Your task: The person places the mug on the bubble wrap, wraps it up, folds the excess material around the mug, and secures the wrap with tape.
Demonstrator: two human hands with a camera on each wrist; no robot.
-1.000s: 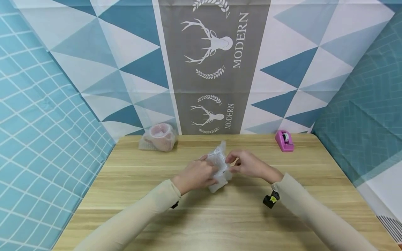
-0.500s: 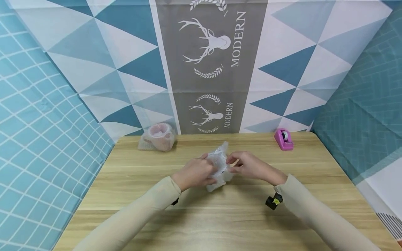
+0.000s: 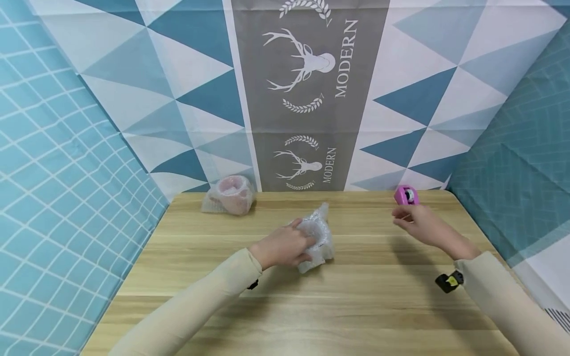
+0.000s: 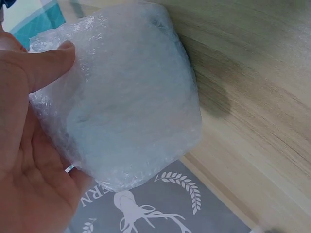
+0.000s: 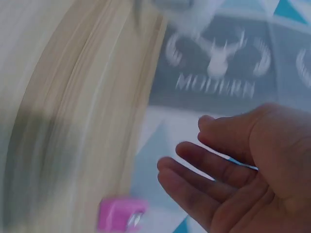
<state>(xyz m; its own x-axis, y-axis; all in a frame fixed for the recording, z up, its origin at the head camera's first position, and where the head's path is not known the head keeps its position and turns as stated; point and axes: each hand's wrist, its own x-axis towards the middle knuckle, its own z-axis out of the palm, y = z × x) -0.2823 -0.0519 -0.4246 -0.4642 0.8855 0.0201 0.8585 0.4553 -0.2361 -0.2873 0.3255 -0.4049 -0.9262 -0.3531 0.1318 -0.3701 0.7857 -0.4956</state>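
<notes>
My left hand [image 3: 281, 245] grips a bundle of bubble wrap [image 3: 321, 236] at the middle of the table. In the left wrist view the thumb lies on one face of the bubble wrap [image 4: 136, 92], with the other fingers along its edge. What is inside the wrap cannot be made out. Off to the right, my right hand [image 3: 423, 226] hovers in the air with loosely bent fingers and holds nothing. Just beyond it stands a pink tape dispenser [image 3: 404, 194], partly covered by the hand; the dispenser [image 5: 119, 213] also shows, blurred, in the right wrist view.
A pink cup-shaped thing in bubble wrap [image 3: 233, 195] stands at the back left of the wooden table [image 3: 285, 316]. Patterned cloth hangings [image 3: 311, 99] rise behind the table's back edge and along both sides.
My right hand has left the bubble wrap and moved right to the tape dispenser. The left hand still holds the bundle in nearly the same place.
</notes>
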